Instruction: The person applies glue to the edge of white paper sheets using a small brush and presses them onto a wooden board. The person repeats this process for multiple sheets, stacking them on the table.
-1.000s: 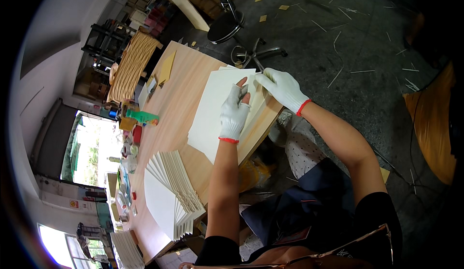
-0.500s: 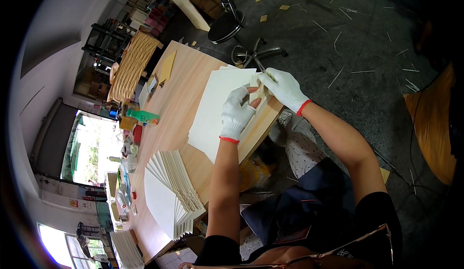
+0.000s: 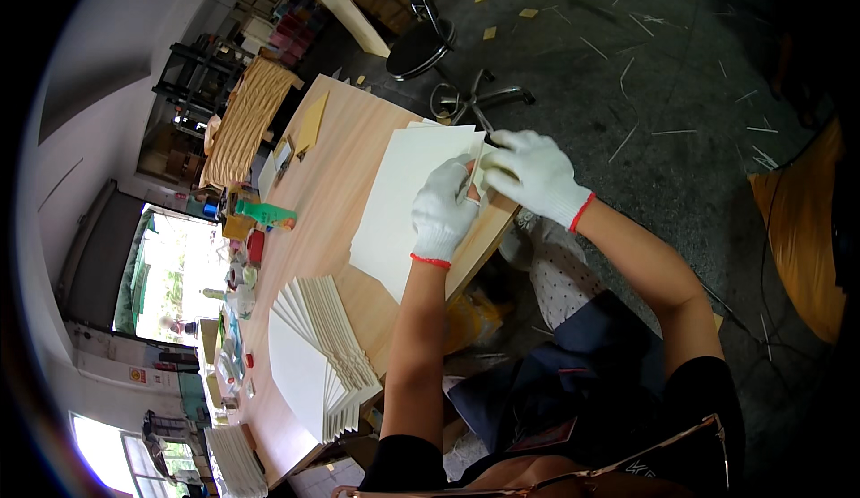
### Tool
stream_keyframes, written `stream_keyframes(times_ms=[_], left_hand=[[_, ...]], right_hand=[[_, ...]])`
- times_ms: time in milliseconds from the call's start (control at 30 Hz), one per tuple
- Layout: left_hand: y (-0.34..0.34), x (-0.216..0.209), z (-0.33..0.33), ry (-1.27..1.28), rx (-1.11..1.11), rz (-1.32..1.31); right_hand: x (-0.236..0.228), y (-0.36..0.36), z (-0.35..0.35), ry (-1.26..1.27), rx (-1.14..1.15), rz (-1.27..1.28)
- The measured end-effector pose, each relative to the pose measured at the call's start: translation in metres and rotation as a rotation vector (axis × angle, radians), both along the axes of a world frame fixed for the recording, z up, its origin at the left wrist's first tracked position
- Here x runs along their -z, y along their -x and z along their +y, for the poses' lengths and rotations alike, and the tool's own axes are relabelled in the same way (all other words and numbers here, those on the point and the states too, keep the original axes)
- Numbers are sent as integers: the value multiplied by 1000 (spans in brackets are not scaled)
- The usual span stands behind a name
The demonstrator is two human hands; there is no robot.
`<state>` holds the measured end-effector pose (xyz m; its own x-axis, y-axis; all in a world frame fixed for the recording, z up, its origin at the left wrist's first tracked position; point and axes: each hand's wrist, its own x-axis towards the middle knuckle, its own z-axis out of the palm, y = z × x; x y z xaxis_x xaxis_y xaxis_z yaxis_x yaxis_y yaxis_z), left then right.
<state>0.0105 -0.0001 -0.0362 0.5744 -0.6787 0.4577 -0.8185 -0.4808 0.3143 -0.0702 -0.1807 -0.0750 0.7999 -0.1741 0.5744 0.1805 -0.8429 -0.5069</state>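
A stack of white boards [image 3: 394,202] lies slightly fanned at the table's right edge. My left hand [image 3: 445,207], in a white glove with bare thumb and fingertip showing, rests over the stack's right side. Its fingers close on a narrow pale piece [image 3: 477,174], seen nearly edge-on; its kind cannot be made out. My right hand [image 3: 535,176], also gloved, is right beside that piece, fingers bent toward it and smeared by motion. Whether it touches the piece is unclear.
A fanned pile of white boards [image 3: 327,355] lies nearer on the wooden table [image 3: 345,149]. A green bottle [image 3: 269,215] and clutter line its left side. Beyond stands a black swivel chair [image 3: 419,50]. Thin white strips [image 3: 672,132] litter the dark floor.
My right hand has shifted slightly right and nearer, its fingers now blurred. The pale piece, broad-faced before, now shows mostly its edge. My left hand has moved a little rightward.
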Motion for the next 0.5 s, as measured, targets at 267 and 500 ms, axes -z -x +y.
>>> stream_keyframes(times_ms=[267, 500], left_hand=[[-5, 2, -9, -114, -64, -156], [-12, 4, -8, -108, -92, -70]], right_hand=[[18, 3, 10, -44, -45, 39], [-13, -7, -16, -135, 62, 285]])
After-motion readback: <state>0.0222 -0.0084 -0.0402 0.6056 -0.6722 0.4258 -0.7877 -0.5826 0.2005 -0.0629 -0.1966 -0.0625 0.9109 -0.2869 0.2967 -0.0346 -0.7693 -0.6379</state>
